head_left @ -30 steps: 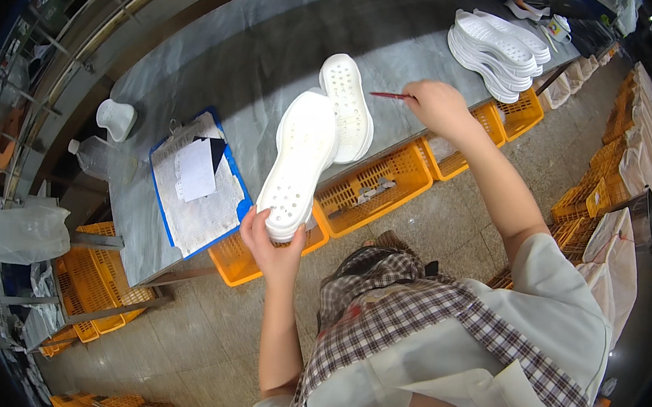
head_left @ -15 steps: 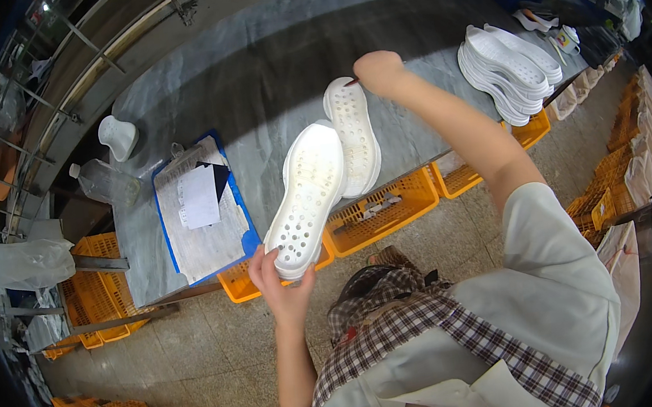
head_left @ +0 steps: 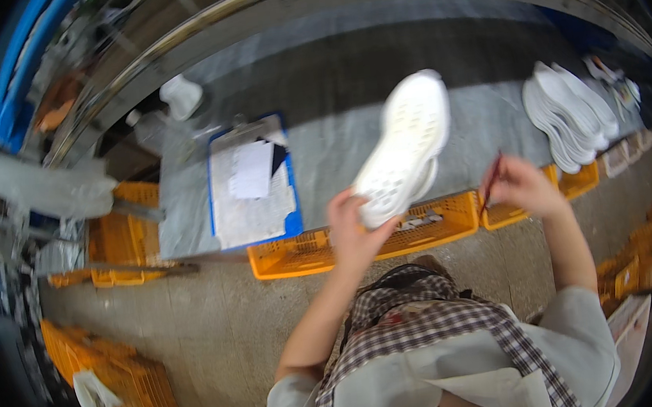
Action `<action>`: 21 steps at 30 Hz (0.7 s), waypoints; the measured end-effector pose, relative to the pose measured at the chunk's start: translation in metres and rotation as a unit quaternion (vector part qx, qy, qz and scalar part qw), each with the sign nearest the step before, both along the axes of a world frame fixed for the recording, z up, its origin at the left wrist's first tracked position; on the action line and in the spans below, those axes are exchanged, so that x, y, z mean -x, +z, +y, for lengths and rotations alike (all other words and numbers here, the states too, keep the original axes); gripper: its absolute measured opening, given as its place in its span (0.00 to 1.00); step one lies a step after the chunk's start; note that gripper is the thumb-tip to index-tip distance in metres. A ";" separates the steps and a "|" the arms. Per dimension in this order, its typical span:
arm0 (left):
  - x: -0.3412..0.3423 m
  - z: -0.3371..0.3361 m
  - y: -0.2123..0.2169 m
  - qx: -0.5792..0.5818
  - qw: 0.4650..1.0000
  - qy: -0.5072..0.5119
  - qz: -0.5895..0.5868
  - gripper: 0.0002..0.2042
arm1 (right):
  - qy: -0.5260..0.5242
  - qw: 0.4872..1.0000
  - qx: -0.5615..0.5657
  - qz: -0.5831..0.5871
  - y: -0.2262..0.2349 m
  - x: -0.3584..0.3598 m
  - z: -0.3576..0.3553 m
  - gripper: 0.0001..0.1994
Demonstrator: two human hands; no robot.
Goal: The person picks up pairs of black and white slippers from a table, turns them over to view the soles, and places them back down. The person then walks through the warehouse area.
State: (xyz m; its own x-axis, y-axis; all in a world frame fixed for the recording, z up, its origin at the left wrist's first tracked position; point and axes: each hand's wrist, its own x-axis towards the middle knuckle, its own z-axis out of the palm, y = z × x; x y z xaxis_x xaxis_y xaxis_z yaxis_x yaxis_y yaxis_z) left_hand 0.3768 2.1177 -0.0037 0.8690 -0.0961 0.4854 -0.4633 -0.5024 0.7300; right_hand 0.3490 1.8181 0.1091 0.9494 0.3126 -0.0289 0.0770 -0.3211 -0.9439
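Note:
My left hand [head_left: 355, 234] grips one end of a white shoe sole [head_left: 400, 145] with rows of small holes, raised at a slant above the grey table. Behind it, a second white sole [head_left: 428, 183] is mostly hidden; I cannot tell whether it is held too or lies on the table. Off to the right, apart from the soles, my right hand [head_left: 524, 186] is closed around a thin dark red pen-like tool [head_left: 491, 181], blurred by motion. Several more white soles [head_left: 568, 113] stand stacked on the table's right side.
A blue-edged clipboard [head_left: 289, 172] with papers lies left on the grey table [head_left: 325, 196]. Beyond it are a clear plastic bottle [head_left: 150, 130] and a small white piece [head_left: 181, 97]. Orange crates [head_left: 292, 262] sit below the front edge, and others [head_left: 144, 390] at lower left.
The view has shifted. My right hand has drawn back from the far end of the second sole toward the table's front edge, tool in hand. My left hand still holds its sole.

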 end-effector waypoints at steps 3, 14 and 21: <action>-0.024 -0.045 -0.002 -0.013 0.998 -0.017 0.051 0.27 | 0.046 0.992 0.121 0.006 -0.034 0.045 0.023 0.08; -0.037 -0.076 -0.023 0.166 0.969 -0.004 0.181 0.40 | 0.196 0.950 0.240 0.024 -0.140 0.059 0.082 0.12; -0.066 -0.086 -0.010 0.304 0.873 0.009 0.382 0.36 | 0.273 0.931 0.232 -0.070 -0.145 0.044 0.097 0.10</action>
State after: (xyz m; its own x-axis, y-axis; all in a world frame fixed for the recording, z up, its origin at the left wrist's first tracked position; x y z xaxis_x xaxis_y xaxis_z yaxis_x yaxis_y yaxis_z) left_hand 0.4424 2.0321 -0.0133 0.9601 -0.0061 -0.2796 0.2791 0.0835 0.9566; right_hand 0.3050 1.9151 -0.0357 0.6565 0.7351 -0.1690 0.4610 -0.5684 -0.6815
